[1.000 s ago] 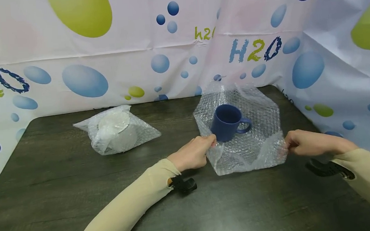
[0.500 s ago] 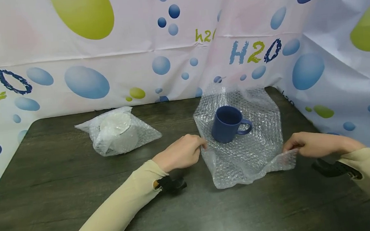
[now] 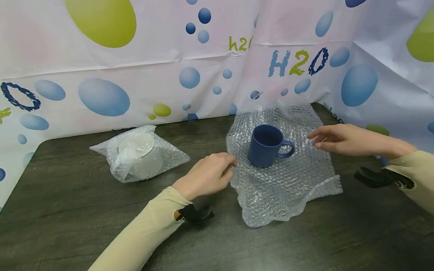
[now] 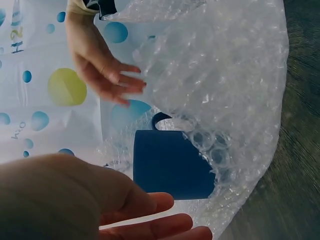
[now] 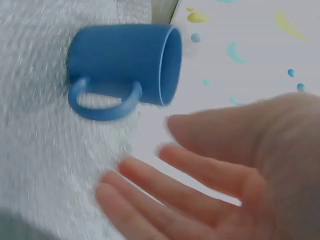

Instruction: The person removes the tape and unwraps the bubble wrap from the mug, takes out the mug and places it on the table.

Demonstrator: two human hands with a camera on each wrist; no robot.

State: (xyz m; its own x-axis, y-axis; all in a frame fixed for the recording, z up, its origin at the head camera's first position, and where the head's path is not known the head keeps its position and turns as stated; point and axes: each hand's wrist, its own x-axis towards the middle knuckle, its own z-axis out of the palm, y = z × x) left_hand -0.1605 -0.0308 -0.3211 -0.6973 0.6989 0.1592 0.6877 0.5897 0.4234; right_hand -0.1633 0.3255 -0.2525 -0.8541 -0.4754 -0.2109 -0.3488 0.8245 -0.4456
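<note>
A blue mug [image 3: 262, 150] stands upright on a spread sheet of bubble wrap [image 3: 280, 196], its handle toward the right. My left hand [image 3: 207, 175] is at the sheet's left edge, fingers loosely bent. In the left wrist view the left fingers [image 4: 167, 226] hold nothing; whether they touch the wrap I cannot tell. My right hand [image 3: 348, 140] hovers above the sheet's right side, apart from the mug handle. In the right wrist view the right fingers [image 5: 170, 195] are spread and hold nothing.
A bubble-wrapped bundle [image 3: 140, 154], pale inside, lies to the left on the dark wooden table [image 3: 58, 228]. A white patterned cloth [image 3: 151, 44] hangs along the table's back and right side. A black strap device [image 3: 376, 177] sits on the right wrist.
Both hands have let go of the bubble wrap, whose near edge now lies flatter and closer to me. My right hand has risen and moved toward the mug; my left has shifted left.
</note>
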